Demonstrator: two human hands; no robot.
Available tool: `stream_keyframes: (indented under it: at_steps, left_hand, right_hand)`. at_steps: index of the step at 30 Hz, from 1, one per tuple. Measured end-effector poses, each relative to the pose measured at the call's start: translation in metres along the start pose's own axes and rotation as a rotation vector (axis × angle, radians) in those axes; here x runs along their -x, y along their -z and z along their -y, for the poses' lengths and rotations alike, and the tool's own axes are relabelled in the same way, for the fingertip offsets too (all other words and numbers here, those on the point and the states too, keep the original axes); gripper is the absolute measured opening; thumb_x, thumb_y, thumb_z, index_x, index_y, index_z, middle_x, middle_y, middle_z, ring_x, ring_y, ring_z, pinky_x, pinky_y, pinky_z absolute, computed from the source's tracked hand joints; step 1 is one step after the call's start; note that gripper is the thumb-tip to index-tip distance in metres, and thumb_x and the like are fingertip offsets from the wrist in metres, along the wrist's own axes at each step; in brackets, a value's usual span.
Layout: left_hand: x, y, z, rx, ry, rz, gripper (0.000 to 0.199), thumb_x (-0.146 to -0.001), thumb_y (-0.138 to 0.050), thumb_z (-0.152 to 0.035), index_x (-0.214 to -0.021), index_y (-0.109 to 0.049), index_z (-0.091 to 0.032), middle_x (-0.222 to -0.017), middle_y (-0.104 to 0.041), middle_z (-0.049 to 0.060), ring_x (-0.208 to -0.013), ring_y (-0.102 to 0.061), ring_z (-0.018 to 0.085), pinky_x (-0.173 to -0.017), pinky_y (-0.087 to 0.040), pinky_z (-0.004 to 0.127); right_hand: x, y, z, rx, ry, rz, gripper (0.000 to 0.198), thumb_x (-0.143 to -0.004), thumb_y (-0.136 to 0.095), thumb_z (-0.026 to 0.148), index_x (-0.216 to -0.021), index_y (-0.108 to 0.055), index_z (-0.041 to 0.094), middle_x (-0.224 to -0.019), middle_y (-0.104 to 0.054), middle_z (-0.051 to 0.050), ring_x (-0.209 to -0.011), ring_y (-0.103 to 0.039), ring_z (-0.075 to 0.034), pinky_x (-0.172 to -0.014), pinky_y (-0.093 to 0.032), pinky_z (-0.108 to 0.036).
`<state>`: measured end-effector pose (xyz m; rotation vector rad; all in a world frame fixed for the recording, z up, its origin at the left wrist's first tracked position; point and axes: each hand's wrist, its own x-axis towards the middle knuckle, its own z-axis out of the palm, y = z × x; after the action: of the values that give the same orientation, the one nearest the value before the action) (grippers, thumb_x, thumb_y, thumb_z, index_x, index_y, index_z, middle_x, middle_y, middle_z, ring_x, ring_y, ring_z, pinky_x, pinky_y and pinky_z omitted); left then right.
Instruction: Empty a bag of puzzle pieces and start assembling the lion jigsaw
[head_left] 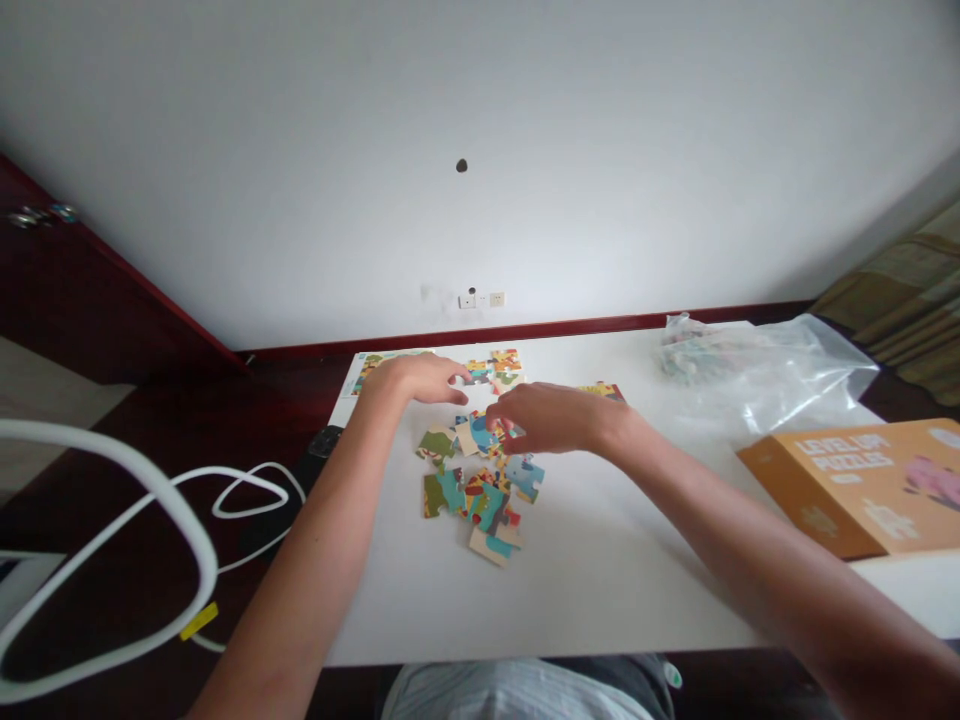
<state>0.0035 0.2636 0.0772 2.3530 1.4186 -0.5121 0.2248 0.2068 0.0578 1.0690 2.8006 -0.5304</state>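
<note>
My left hand (424,378) reaches over the far left of the white table, thumb and fingers curved and apart, nothing visible between them. Beside its fingertips are a few joined jigsaw puzzle pieces (506,361). My right hand (555,417) hangs palm down over a loose heap of colourful pieces, its fingers bent and apart; they partly hide the pieces below. In the heap are a green and cream piece (436,445), a blue elephant piece (524,476) and a cream and blue piece (495,546) nearest me. Under my left wrist lies a printed puzzle sheet (369,368), partly covered.
An orange puzzle box (862,490) sits at the table's right, with a clear plastic bag (757,365) behind it. More puzzle artwork (604,391) shows beyond my right wrist. A white cable (202,560) loops left of the table (600,560). Sockets (481,300) are on the wall.
</note>
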Motion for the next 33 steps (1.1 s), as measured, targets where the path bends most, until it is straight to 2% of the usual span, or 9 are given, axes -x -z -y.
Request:
stream_keyframes:
  at_steps: [4,8,11,16,20,23,26,29,33]
  left_hand:
    - [-0.003,-0.005,-0.009,-0.015,-0.011,0.008,0.059,-0.088,-0.062,-0.054,-0.144,-0.06,-0.034,-0.146,-0.063,0.005,-0.127,-0.062,0.029,-0.102,-0.048,0.036]
    - [-0.007,-0.008,-0.021,-0.032,-0.042,0.048,0.062,-0.087,-0.064,-0.051,-0.146,-0.058,-0.035,-0.146,-0.063,0.004,-0.129,-0.061,0.029,-0.103,-0.047,0.035]
    - [-0.008,-0.01,-0.026,-0.038,-0.039,0.054,0.06,-0.085,-0.066,-0.048,-0.144,-0.06,-0.036,-0.147,-0.063,0.003,-0.127,-0.061,0.03,-0.101,-0.047,0.034]
    - [-0.007,-0.01,-0.03,-0.029,-0.037,0.052,0.058,-0.082,-0.072,-0.044,-0.139,-0.063,-0.037,-0.143,-0.066,0.004,-0.122,-0.063,0.03,-0.095,-0.049,0.033]
    - [-0.007,-0.01,-0.034,-0.02,-0.022,0.042,0.059,-0.079,-0.076,-0.04,-0.137,-0.066,-0.034,-0.139,-0.068,0.007,-0.119,-0.065,0.032,-0.094,-0.049,0.035]
    - [-0.008,-0.01,-0.037,-0.035,-0.037,0.069,0.061,-0.078,-0.078,-0.038,-0.137,-0.066,-0.03,-0.137,-0.069,0.008,-0.117,-0.066,0.032,-0.093,-0.049,0.034]
    - [-0.011,-0.012,-0.038,-0.05,-0.051,0.093,0.064,-0.075,-0.081,-0.041,-0.136,-0.065,-0.029,-0.135,-0.069,0.008,-0.117,-0.065,0.031,-0.09,-0.048,0.032]
    - [-0.015,-0.015,-0.037,-0.038,-0.054,0.075,0.06,-0.07,-0.084,-0.039,-0.128,-0.07,-0.03,-0.13,-0.07,0.007,-0.113,-0.064,0.03,-0.086,-0.048,0.031]
    - [-0.018,-0.02,-0.036,0.049,-0.052,0.07,0.045,-0.063,-0.083,-0.025,-0.107,-0.076,-0.028,-0.11,-0.075,0.004,-0.094,-0.066,0.025,-0.077,-0.046,0.029]
  right_hand:
    - [0.003,-0.013,0.039,0.053,0.049,0.048,0.034,-0.082,-0.08,0.04,-0.113,-0.075,0.029,-0.089,-0.076,-0.006,-0.078,-0.072,-0.024,-0.07,-0.052,-0.034]
    - [0.002,-0.025,0.056,0.151,0.076,0.175,0.049,-0.078,-0.084,0.044,-0.118,-0.071,0.019,-0.096,-0.077,-0.011,-0.092,-0.074,-0.032,-0.077,-0.051,-0.036]
    - [-0.002,-0.027,0.056,0.168,0.095,0.21,0.052,-0.077,-0.087,0.043,-0.118,-0.07,0.016,-0.098,-0.077,-0.013,-0.095,-0.074,-0.033,-0.076,-0.05,-0.034]
    - [-0.005,-0.019,0.047,0.14,0.032,0.216,0.029,-0.082,-0.077,0.023,-0.111,-0.074,0.019,-0.095,-0.077,-0.01,-0.087,-0.074,-0.028,-0.065,-0.044,-0.029]
    - [-0.004,-0.017,0.044,0.12,0.011,0.178,0.032,-0.085,-0.075,0.032,-0.115,-0.074,0.02,-0.099,-0.076,-0.011,-0.088,-0.073,-0.028,-0.065,-0.043,-0.03]
    - [-0.005,-0.02,0.048,0.115,0.046,0.22,0.038,-0.083,-0.079,0.04,-0.115,-0.074,0.019,-0.095,-0.076,-0.01,-0.086,-0.073,-0.028,-0.064,-0.042,-0.03]
    - [-0.007,-0.024,0.051,0.12,0.083,0.25,0.04,-0.081,-0.082,0.036,-0.115,-0.072,0.018,-0.093,-0.076,-0.01,-0.085,-0.072,-0.027,-0.063,-0.041,-0.029]
    - [-0.008,-0.024,0.051,0.114,0.086,0.227,0.039,-0.08,-0.083,0.031,-0.115,-0.071,0.017,-0.095,-0.075,-0.01,-0.085,-0.072,-0.026,-0.063,-0.041,-0.029]
    - [-0.005,-0.013,0.044,0.054,0.063,0.177,0.027,-0.08,-0.076,0.021,-0.107,-0.071,0.021,-0.099,-0.074,-0.008,-0.081,-0.069,-0.021,-0.061,-0.038,-0.027]
